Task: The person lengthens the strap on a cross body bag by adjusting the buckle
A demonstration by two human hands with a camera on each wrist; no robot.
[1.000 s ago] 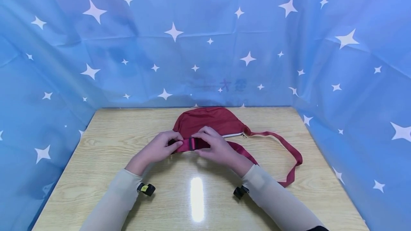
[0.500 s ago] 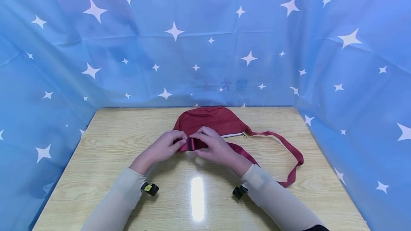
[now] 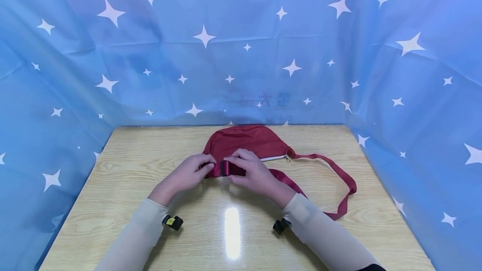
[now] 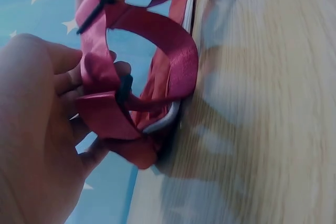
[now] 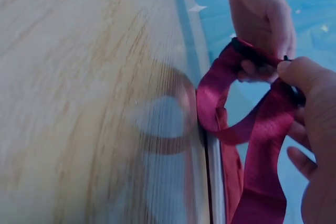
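Note:
A dark red waist bag [image 3: 244, 139] lies at the far side of the table, its silver zipper [image 3: 274, 158] facing the hands. My left hand [image 3: 184, 175] pinches the shiny red strap [image 3: 214, 170] at the bag's left end. My right hand [image 3: 256, 172] grips the same strap by its black slider [image 3: 224, 168], thumb and fingers around the edge. Between the hands, the webbing makes a hanging loop [image 4: 181, 56] in the left wrist view. A second black strap fitting [image 4: 124, 88] sits by the left fingers. Part of the strap behind the right hand is hidden.
The remaining strap [image 3: 340, 179] curves from the bag's right end round toward the right forearm. A blue star-patterned curtain [image 3: 241, 53] stands behind and at both sides of the wooden table [image 3: 132, 170]. A bright reflection shows in front.
My left fingers slid right along the strap toward the slider, then back left a little. The slider shifted slightly; the right hand and the bag stayed nearly in place.

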